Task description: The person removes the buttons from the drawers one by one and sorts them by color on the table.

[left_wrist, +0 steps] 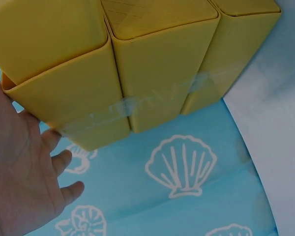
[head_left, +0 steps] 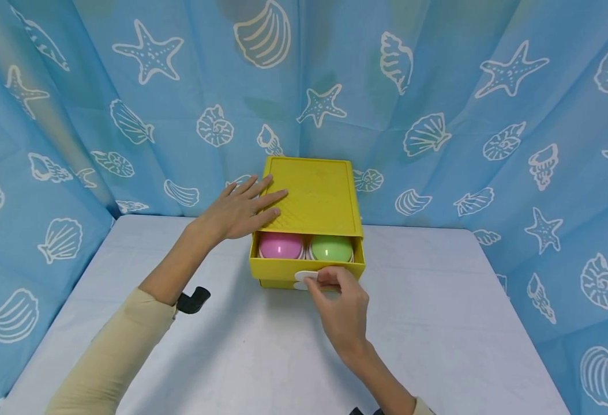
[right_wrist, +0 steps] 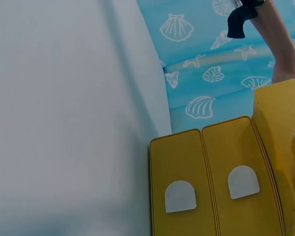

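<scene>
A yellow drawer unit point(head_left: 314, 196) of three stacked drawers stands at the back of the table. Its top drawer point(head_left: 278, 268) is pulled partway out, showing a pink round-topped thing point(head_left: 281, 246) and a green one point(head_left: 331, 249) side by side. My right hand point(head_left: 344, 308) pinches the white tab handle point(head_left: 306, 275) on that drawer's front. With fingers spread, my left hand point(head_left: 241, 210) rests on the left part of the unit's top. The right wrist view shows the two lower drawers with white tabs point(right_wrist: 181, 196), both closed.
Clear tape point(left_wrist: 130, 105) runs across the side of the stacked drawers. A white cloth point(head_left: 418, 323) covers the table. Behind and at both sides hangs a blue curtain point(head_left: 179, 144) with shells and starfish; the unit stands close to it.
</scene>
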The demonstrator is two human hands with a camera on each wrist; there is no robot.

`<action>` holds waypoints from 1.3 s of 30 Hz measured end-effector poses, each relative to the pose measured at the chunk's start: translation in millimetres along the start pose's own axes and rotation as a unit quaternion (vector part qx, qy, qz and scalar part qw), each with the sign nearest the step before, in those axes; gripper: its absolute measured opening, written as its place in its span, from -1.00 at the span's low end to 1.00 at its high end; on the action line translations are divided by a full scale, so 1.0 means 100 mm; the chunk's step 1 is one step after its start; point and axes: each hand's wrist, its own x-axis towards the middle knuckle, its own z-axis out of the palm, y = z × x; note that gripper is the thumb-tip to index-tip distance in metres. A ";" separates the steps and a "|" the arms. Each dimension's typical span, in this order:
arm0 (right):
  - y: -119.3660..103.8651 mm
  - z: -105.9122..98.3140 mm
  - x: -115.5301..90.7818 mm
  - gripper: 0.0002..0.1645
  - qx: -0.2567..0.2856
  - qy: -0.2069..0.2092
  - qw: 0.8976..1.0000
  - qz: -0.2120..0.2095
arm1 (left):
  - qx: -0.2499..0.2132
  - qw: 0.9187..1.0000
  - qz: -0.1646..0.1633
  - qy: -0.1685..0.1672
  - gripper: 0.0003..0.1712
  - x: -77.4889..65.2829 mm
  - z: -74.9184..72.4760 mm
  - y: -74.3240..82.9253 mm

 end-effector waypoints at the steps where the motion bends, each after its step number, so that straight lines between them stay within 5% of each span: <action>1: -0.01 -0.01 -0.01 -0.76 0.000 0.001 1.000 0.000 | 0.002 1.000 -0.001 0.001 -0.31 0.00 0.00 0.00; 39: -0.24 -0.19 -0.43 -0.71 -0.010 0.028 0.999 -0.032 | -0.003 1.000 0.005 0.003 -0.31 0.01 0.01 -0.02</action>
